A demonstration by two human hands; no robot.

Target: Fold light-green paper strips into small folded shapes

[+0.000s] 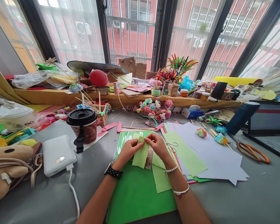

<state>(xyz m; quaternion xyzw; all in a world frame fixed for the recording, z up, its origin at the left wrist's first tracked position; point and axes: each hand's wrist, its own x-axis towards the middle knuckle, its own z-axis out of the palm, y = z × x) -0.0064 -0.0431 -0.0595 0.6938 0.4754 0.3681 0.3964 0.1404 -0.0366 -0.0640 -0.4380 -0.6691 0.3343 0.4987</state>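
Surface (91,193) bears a green sheet (142,196); over that, a smaller pale green paper (139,158) hangs just below the grip, its top edge clamped by the left hand (132,147) and right hand (156,145). The sheet's lower left corner is cut off, fingertips cover some of the paper's top, and a strip (148,160) sits partly hidden. The surface looks smooth and grey, the sheet flat, the paper thin and oblong, the strip narrow and speckled.

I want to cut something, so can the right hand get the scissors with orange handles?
Probably yes: mostly flat paper lies between the right hand and the scissors, but its fingers are busy at the green strip.
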